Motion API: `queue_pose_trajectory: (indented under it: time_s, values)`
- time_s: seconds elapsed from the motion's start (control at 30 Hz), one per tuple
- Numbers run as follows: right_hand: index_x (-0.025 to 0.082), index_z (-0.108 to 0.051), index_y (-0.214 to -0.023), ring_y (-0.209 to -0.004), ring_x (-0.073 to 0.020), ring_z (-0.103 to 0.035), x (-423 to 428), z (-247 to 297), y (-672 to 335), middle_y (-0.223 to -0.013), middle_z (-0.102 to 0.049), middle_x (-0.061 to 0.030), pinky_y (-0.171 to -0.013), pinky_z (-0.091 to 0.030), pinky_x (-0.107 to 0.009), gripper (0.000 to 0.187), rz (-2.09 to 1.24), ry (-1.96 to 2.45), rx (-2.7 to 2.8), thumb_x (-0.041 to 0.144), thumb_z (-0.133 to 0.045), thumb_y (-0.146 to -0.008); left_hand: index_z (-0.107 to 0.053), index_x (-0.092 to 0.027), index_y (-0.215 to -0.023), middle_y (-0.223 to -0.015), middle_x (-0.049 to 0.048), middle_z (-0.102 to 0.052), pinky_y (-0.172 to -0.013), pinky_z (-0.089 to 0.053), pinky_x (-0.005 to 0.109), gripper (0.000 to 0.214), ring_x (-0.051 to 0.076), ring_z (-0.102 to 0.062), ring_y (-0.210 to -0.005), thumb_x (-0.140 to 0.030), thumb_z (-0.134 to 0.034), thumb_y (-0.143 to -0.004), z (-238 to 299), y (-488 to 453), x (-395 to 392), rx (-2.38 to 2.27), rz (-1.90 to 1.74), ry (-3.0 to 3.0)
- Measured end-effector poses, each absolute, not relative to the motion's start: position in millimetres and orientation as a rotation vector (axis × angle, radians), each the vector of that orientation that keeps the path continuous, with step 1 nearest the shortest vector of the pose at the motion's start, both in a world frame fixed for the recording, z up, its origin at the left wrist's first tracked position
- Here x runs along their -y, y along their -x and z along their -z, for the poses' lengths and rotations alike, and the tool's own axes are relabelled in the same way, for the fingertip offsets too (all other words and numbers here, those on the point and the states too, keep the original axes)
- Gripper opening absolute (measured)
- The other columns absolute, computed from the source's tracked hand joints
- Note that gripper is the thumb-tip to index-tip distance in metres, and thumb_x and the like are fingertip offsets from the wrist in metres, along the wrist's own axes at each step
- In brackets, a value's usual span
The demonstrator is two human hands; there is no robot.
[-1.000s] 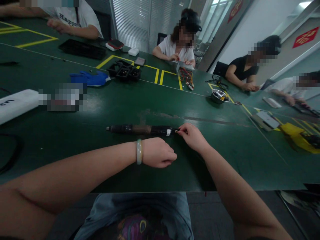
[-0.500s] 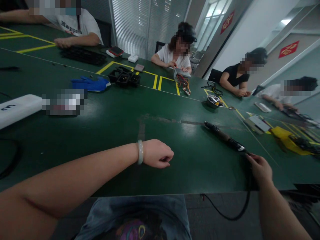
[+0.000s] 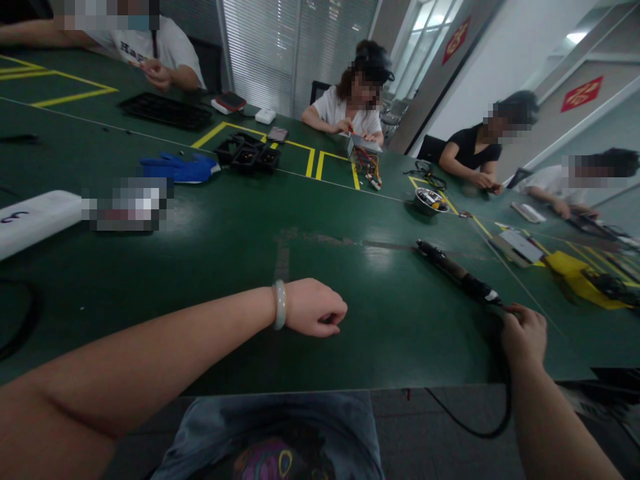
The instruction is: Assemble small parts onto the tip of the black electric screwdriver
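Observation:
My left hand (image 3: pixel 314 308) rests on the green table, its fingers curled into a loose fist with nothing visible in them. A pale bangle (image 3: pixel 280 305) circles that wrist. At the right, my right hand (image 3: pixel 525 335) pinches the black cord (image 3: pixel 507 400) close to the tail end of an electric screwdriver (image 3: pixel 457 275). This long black tool lies slanted on the table, its tip pointing up and left. From the hand the cord loops down past the table's front edge.
Along the left lie a white power strip (image 3: pixel 37 221), a blurred-out device (image 3: pixel 130 205) and a blue glove (image 3: pixel 177 168). Black plastic parts (image 3: pixel 247 155), a metal bowl (image 3: pixel 430 201) and a yellow bin (image 3: pixel 583 279) stand farther off. Several people work around the table.
My right hand has shifted slightly right, and the screwdriver has slid a little right with it. My left hand stays put. The person at far left has raised a hand.

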State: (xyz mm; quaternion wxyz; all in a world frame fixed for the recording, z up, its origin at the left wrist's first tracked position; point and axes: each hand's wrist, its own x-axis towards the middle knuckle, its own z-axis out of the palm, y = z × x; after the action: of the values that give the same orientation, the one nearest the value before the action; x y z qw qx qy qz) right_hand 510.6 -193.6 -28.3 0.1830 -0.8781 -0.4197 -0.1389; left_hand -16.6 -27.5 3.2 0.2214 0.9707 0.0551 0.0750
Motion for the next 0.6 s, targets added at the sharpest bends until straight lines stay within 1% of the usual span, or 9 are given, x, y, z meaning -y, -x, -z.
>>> queue_pose_trajectory:
  time_s: [0.1,0.13,0.17,0.23,0.3,0.33,0.4,0.5,0.6]
  values:
    - [0.021,-0.064,-0.116,-0.126,-0.0336,-0.045,182,17,-500,-0.123,-0.054,-0.0243,-0.094,-0.037,-0.046,0.040,0.647,2.504,1.129,0.041,-0.042,-0.089,-0.058,-0.022,-0.079,-0.071,-0.0036,-0.060,-0.059,-0.038,0.026,0.012,0.012,-0.057,-0.067,-0.033,-0.062,-0.083,-4,16,27,-0.157,-0.202,-2.686]
    - [0.021,-0.063,-0.120,-0.127,-0.0345,-0.044,174,12,-497,-0.126,-0.053,-0.0233,-0.097,-0.035,-0.047,0.044,0.685,2.547,1.111,0.045,-0.042,-0.090,-0.058,-0.022,-0.079,-0.072,-0.0036,-0.060,-0.059,-0.038,0.026,0.012,0.012,-0.057,-0.067,-0.033,-0.062,-0.083,-4,16,27,-0.157,-0.200,-2.687]
    - [0.022,-0.060,-0.125,-0.129,-0.0355,-0.042,165,7,-496,-0.130,-0.052,-0.0224,-0.100,-0.033,-0.048,0.049,0.643,2.617,1.072,0.049,-0.040,-0.090,-0.058,-0.022,-0.079,-0.072,-0.0036,-0.060,-0.059,-0.038,0.026,0.013,0.012,-0.057,-0.068,-0.033,-0.062,-0.083,-3,16,27,-0.159,-0.197,-2.689]
    - [0.021,-0.056,-0.132,-0.129,-0.0375,-0.042,143,0,-494,-0.134,-0.050,-0.0222,-0.100,-0.033,-0.051,0.057,0.375,2.771,0.912,0.055,-0.035,-0.091,-0.059,-0.022,-0.080,-0.073,-0.0036,-0.061,-0.059,-0.037,0.026,0.013,0.012,-0.057,-0.068,-0.034,-0.062,-0.083,-3,16,27,-0.161,-0.191,-2.693]
    - [0.020,-0.056,-0.132,-0.125,-0.0391,-0.047,123,-2,-494,-0.131,-0.052,-0.0245,-0.095,-0.036,-0.053,0.061,0.081,2.846,0.757,0.058,-0.030,-0.092,-0.059,-0.022,-0.080,-0.073,-0.0036,-0.062,-0.059,-0.037,0.026,0.013,0.012,-0.057,-0.069,-0.035,-0.062,-0.083,-3,17,27,-0.168,-0.191,-2.699]
    - [0.021,-0.058,-0.131,-0.124,-0.0394,-0.049,114,-1,-493,-0.129,-0.052,-0.0254,-0.093,-0.037,-0.053,0.062,0.002,2.851,0.716,0.059,-0.029,-0.092,-0.059,-0.022,-0.080,-0.073,-0.0036,-0.062,-0.059,-0.037,0.026,0.013,0.012,-0.057,-0.069,-0.035,-0.062,-0.083,-2,17,27,-0.170,-0.192,-2.701]
    - [0.023,-0.059,-0.130,-0.126,-0.0385,-0.047,103,3,-490,-0.130,-0.050,-0.0260,-0.092,-0.037,-0.054,0.060,0.013,2.833,0.682,0.057,-0.026,-0.093,-0.059,-0.022,-0.080,-0.074,-0.0038,-0.062,-0.059,-0.037,0.027,0.013,0.012,-0.057,-0.069,-0.035,-0.062,-0.083,-2,16,27,-0.170,-0.194,-2.702]
    - [0.027,-0.057,-0.131,-0.132,-0.0346,-0.040,93,10,-479,-0.133,-0.047,-0.0246,-0.095,-0.033,-0.055,0.056,0.058,2.780,0.703,0.052,-0.022,-0.096,-0.059,-0.022,-0.080,-0.072,-0.0040,-0.061,-0.058,-0.038,0.026,0.014,0.012,-0.056,-0.067,-0.035,-0.061,-0.084,-3,15,26,-0.164,-0.181,-2.693]
    - [0.025,-0.059,-0.127,-0.129,-0.0345,-0.042,80,11,-462,-0.130,-0.047,-0.0241,-0.095,-0.033,-0.055,0.053,0.020,2.719,0.814,0.051,-0.025,-0.096,-0.060,-0.023,-0.080,-0.072,-0.0035,-0.061,-0.059,-0.038,0.025,0.015,0.012,-0.056,-0.066,-0.037,-0.060,-0.085,-3,13,25,-0.166,-0.165,-2.692]
